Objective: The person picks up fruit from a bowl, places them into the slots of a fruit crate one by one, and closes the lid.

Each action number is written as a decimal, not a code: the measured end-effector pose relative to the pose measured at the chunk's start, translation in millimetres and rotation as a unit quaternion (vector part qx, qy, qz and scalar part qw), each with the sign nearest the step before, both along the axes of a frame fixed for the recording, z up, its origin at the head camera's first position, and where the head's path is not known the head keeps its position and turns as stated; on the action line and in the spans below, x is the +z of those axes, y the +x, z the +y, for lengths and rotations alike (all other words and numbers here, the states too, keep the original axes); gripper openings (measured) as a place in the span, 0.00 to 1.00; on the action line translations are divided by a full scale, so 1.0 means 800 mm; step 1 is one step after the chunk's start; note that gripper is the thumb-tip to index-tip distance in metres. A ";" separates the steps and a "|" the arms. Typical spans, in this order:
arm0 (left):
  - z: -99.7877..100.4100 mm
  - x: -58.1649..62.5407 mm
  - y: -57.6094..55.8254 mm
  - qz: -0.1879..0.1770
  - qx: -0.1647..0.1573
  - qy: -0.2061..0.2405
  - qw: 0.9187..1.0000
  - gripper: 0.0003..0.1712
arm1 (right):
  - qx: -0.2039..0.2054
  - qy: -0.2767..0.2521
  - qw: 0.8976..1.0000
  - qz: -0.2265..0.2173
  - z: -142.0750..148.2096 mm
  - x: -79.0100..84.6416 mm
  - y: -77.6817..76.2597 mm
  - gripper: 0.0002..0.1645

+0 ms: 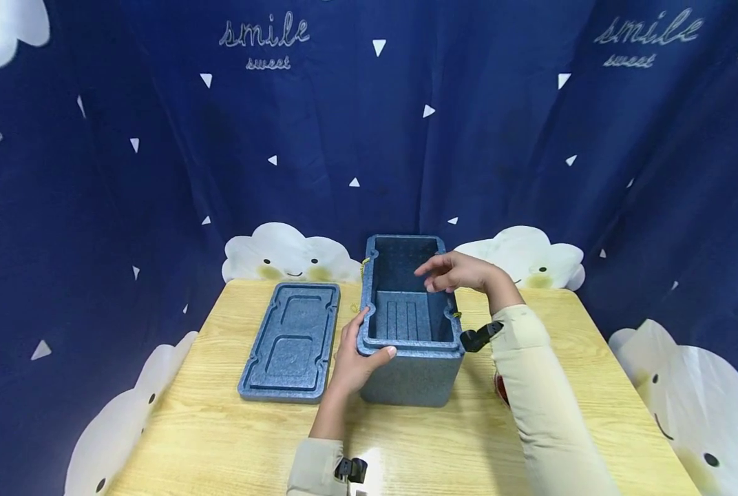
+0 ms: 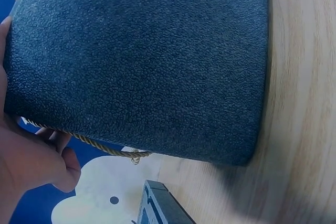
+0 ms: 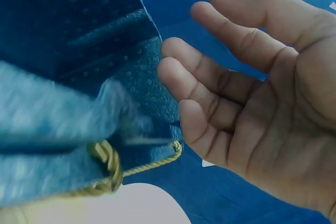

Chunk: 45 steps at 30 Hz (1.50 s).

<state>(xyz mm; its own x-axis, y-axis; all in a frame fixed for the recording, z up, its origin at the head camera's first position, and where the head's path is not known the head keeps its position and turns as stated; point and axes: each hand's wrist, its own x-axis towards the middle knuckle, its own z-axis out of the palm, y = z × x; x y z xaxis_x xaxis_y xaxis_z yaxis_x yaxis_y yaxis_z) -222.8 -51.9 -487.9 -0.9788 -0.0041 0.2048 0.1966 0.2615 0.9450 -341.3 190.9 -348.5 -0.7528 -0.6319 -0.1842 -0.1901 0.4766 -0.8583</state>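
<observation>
A blue-grey speckled storage box [image 1: 409, 377] stands upright on the table, its top open and its ribbed floor showing inside. My left hand [image 1: 349, 362] grips its near left corner, the thumb on the front face and the fingers along the left side. In the left wrist view that hand [image 2: 34, 158] is at the box's edge beside a yellow rope handle [image 2: 105, 148]. Above the box's right side hovers my right hand [image 1: 458, 271], fingers loosely bent with nothing in them. The right wrist view shows its bare palm [image 3: 278, 108] next to another yellow rope handle [image 3: 152, 166].
Left of the box lies a matching blue-grey lid [image 1: 291, 344] on the wooden table [image 1: 220, 441]. A small red object [image 1: 501, 389] is partly hidden by my right sleeve. Behind and at the sides hangs a dark blue curtain [image 1: 319, 124] with cloud prints.
</observation>
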 end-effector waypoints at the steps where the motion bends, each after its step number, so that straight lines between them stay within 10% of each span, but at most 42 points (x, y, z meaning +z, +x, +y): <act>1: 0.000 0.000 0.000 -0.001 0.000 -0.001 1.000 0.49 | -0.001 -0.007 1.000 0.002 0.003 -0.001 0.003 0.26; 30: -0.001 0.002 0.002 0.023 -0.016 0.027 0.999 0.50 | -0.162 -0.124 0.970 0.132 0.091 -0.075 0.116 0.25; 37: 0.002 0.051 0.031 0.005 -0.026 0.041 0.999 0.47 | -0.203 -0.128 0.958 0.154 0.116 -0.101 0.147 0.24; 45: -0.002 0.051 0.029 0.006 -0.026 0.038 0.999 0.47 | -0.255 -0.163 0.941 0.148 0.136 -0.137 0.175 0.25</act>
<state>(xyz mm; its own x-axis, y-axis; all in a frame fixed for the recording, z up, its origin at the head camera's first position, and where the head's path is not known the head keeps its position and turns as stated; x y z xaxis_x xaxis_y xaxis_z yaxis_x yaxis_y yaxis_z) -199.3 -53.4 -447.1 -0.9755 0.0314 0.2177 0.2198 0.1781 0.9592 -200.9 299.7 -458.2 -0.9614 -0.1604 0.2237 -0.2626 0.2906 -0.9201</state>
